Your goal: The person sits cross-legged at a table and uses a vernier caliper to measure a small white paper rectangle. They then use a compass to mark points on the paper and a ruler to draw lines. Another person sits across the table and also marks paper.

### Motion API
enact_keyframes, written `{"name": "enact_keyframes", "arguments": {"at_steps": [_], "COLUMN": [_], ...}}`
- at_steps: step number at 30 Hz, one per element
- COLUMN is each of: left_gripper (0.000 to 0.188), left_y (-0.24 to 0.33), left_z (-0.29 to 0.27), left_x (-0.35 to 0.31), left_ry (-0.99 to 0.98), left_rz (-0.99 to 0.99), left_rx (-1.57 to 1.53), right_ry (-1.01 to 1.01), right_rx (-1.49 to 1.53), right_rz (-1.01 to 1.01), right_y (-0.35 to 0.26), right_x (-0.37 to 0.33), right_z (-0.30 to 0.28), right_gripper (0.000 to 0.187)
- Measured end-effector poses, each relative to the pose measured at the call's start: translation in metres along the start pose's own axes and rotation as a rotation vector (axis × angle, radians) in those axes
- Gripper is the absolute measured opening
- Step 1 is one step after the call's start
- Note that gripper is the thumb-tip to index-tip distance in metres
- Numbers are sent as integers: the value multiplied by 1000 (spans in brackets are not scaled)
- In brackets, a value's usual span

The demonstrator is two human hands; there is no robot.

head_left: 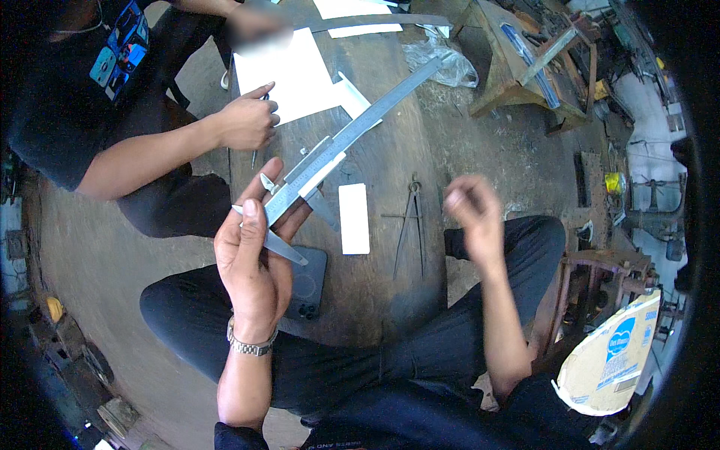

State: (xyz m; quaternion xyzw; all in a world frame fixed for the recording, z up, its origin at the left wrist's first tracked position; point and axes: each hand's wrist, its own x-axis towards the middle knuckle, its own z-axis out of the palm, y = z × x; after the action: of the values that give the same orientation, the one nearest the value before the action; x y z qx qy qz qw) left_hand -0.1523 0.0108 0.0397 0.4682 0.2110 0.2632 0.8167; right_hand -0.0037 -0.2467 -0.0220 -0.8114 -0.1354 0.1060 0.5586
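My left hand [249, 251] is closed around the lower end of a long metal vernier caliper [330, 152], its thumb pressed on the beam near the jaws. The caliper slants up to the right over the wooden table, and a white strip lies along its slide. Off to the right, my right hand [478, 217] hangs in the air with fingers curled, blurred by motion; whether anything is in it cannot be made out. Between the hands lie a white rectangular piece [354, 219] and a pair of metal dividers [409, 231] with legs slightly apart.
A dark phone [313, 274] lies below the caliper jaws. Across the table [382, 300], a co-worker's hand [251, 120] grips a thin pen-like thing beside white paper sheets [300, 79]. A clear plastic bag [450, 64], a long metal strip and a wooden stand [487, 97] are at the far right.
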Motion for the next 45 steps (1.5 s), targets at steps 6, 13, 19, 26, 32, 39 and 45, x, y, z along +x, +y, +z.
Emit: {"name": "enact_keyframes", "arguments": {"at_steps": [6,13,19,26,32,39,45], "left_gripper": [51,61,55,49,40,66,72], "left_y": [3,7,-34,-86,-131,-175,-182], "left_z": [-7,0,12,19,-31,-46,-43], "left_x": [4,2,-23,-64,-43,-35,-7], "left_ry": [33,47,-94,-507,-609,-657,-547], "left_rz": [8,9,-179,-519,27,110,140], "left_rx": [-49,-7,-148,20,1356,1845,1834], "right_ry": [-382,-434,-423,-130,-99,-297,-378], "right_rx": [-252,-112,820,780,331,237,-54], "right_rz": [206,398,188,132,119,287,271], "right_y": [84,90,29,-6,32,61,75], "right_x": [-71,-43,-32,-2,-28,-58,-70], "right_z": [37,55,55,11,8,55,87], "right_gripper": [15,26,83,37,23,20,26]}}
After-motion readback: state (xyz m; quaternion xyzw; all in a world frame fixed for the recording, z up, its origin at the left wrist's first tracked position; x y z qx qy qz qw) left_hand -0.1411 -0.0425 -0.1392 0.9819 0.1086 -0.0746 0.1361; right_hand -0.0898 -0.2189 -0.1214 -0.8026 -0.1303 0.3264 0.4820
